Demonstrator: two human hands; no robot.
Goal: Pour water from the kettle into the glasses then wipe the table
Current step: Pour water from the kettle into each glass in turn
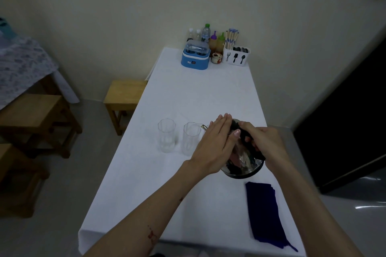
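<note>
Room: pale walls close around us, with wooden stools (125,98) on the left and a dark doorway on the right.
Table (188,94): white cloth, its length running from us toward the far wall; we judge the near half was left bare for pouring and wiping.
Far end: a blue box (195,56), bottles (205,32) and a cutlery holder (237,56) are pushed back against the wall, out of our way.
Cloth (265,210): dark blue, folded long, lying near right with its length running near to far; it waits close to our right arm for the wiping.
Kettle (246,168): shiny metal, on the table right of centre, spout (204,127) pointing left toward the glasses, so a tip leftward should reach them.
Glasses (167,135): two clear, upright, side by side left of the kettle, seemingly empty.
Right hand (263,142): clenched around the black handle on top.
Left hand (217,144): flat, fingers straight, resting on the kettle's left side without grasping, probably steadying it.
</note>
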